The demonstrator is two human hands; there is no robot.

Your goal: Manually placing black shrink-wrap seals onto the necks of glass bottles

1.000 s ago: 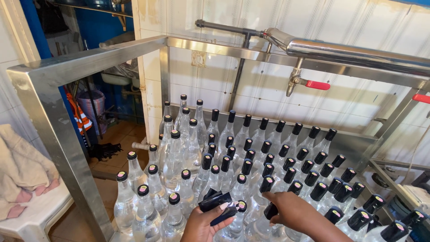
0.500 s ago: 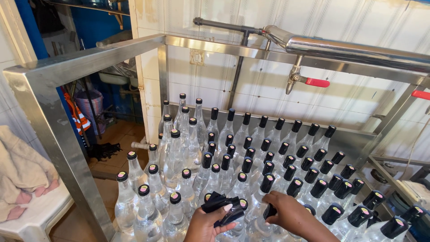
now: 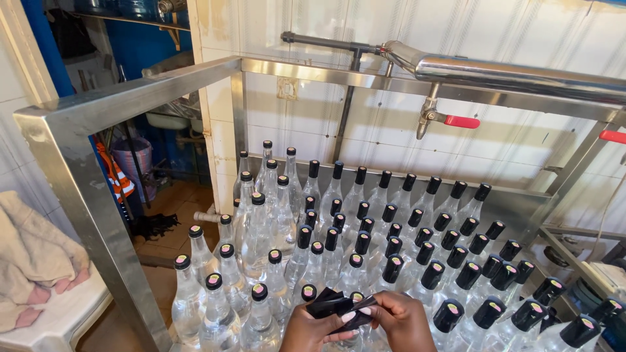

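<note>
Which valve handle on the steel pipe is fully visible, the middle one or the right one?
The middle red handle; the other red handle is cut off by the right picture edge.

Bottles (image 3: 365,248) packed tight; steel frame (image 3: 124,104) overhead; between, free room.

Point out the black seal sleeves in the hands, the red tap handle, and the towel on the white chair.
black seal sleeves (image 3: 338,305), head view, on the flat middle of the bunch.
red tap handle (image 3: 462,122), head view, on the lever's middle.
towel (image 3: 32,254), head view, on its folded top.
</note>
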